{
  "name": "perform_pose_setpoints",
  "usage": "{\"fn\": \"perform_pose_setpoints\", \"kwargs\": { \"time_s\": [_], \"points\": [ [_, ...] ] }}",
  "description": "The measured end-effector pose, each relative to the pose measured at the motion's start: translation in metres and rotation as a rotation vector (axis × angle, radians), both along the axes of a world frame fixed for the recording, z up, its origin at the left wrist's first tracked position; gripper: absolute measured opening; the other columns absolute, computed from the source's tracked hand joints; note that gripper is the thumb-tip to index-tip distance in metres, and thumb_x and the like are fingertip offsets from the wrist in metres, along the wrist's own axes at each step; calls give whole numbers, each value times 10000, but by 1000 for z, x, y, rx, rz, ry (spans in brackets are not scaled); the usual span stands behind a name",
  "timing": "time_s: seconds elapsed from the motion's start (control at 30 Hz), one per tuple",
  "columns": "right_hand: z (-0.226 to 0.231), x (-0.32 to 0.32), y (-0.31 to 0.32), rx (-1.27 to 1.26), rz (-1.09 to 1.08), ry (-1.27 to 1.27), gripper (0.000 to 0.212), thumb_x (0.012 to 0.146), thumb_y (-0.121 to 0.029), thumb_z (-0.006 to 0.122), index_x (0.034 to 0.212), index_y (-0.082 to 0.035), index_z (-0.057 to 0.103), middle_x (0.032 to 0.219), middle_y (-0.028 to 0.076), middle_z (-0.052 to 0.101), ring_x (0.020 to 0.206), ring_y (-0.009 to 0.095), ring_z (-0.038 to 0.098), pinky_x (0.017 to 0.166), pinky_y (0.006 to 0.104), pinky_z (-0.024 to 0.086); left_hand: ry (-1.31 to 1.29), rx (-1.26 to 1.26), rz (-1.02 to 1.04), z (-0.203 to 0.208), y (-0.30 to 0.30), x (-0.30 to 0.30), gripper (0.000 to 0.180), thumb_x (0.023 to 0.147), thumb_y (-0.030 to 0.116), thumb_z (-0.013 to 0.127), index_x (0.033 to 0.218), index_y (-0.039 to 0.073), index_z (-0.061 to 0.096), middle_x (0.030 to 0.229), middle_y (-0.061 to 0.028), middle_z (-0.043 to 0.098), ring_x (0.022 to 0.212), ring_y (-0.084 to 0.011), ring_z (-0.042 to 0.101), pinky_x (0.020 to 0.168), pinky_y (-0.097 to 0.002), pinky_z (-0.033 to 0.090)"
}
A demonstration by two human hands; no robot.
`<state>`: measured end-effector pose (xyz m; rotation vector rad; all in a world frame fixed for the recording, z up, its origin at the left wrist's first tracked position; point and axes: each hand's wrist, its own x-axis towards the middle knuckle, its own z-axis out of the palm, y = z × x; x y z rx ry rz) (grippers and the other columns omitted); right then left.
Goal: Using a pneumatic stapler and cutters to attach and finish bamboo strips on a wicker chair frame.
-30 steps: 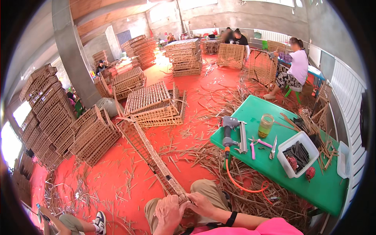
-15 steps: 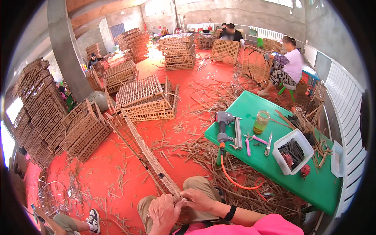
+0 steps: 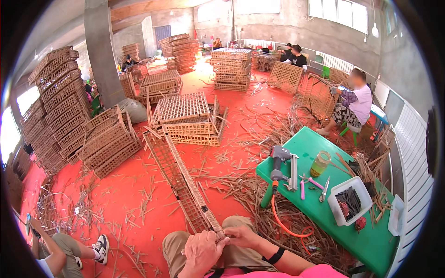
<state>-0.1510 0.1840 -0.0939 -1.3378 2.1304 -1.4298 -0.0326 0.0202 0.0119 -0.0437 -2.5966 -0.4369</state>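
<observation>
Between my knees stands the near end of a long woven wicker frame (image 3: 186,180), which slants away from me to the far left. It has a wrapped rim and an open lattice side with a few dark bands. My left hand (image 3: 201,249) is closed over the near end of the rim, knuckles up. Just to its right, my right hand (image 3: 241,237) pinches the same corner, its thumb and fingers close to the left thumb. The exact spot between the fingertips is hidden. A black strap circles my right wrist.
To the right, a green table (image 3: 306,217) bears a nail gun (image 3: 280,162) with an orange hose, a jar (image 3: 320,163), pliers (image 3: 303,187), scissors (image 3: 325,189) and a white bin (image 3: 334,204) of dark strips. Wicker baskets (image 3: 185,111) and scraps cover the red floor. A person's leg (image 3: 76,245) is at lower left.
The view has turned a little left and up. Both hands keep their hold at the frame's near end, and the frame has tilted so more of its lattice side shows.
</observation>
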Motion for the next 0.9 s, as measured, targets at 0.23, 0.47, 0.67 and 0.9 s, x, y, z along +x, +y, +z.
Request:
{"fn": "perform_pose_setpoints", "kwargs": {
  "time_s": [0.23,0.47,0.67,0.9],
  "points": [
    [1,5,0,-71,41,-401,238,976,-125,660,1185,-13,684,1022,21,706,944,76,588,852,275,504,10,24,29,0,0,-2,475,795,517,758,714,82,585,662,-84,580,635,-286,611,624,-421,458],
    [-4,-1,3,-60,54,-522,363,978,-81,658,1329,3,623,1143,40,707,1031,87,622,917,278,524,16,28,24,3,2,-5,466,852,498,714,700,81,573,659,-95,576,634,-298,604,635,-433,456],
    [1,11,5,-220,36,-708,410,967,-78,675,1358,14,591,1176,65,692,1076,122,643,935,281,523,35,0,70,-6,3,-3,451,891,502,678,717,99,577,674,-81,581,650,-287,612,647,-419,464],
    [-4,33,32,-165,-282,-567,368,944,-116,717,1280,15,639,1159,57,693,1034,112,648,918,280,527,35,-3,20,3,2,12,458,836,484,735,725,83,545,687,-98,570,654,-294,597,634,-434,457]
  ]
}}
